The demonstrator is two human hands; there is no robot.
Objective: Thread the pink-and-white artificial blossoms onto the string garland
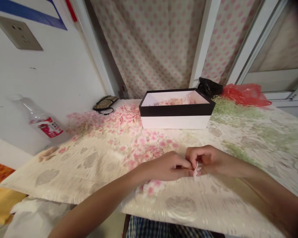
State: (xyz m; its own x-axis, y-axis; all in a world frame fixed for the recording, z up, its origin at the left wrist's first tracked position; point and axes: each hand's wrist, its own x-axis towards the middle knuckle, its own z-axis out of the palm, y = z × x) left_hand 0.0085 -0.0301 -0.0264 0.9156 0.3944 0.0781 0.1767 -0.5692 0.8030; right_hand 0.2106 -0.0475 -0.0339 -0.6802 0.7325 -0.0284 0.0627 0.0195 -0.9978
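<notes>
I have my left hand and right hand pinched together on a small flower petal near the counter's front edge, mid-separation; next calls for a gentle pull.

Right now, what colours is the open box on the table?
Black rim band over white sides on the box, in the head view.

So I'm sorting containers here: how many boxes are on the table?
1: the black-and-white box stands open at the table's far middle, beyond both hands; others outside the view cannot be ruled out.
</notes>
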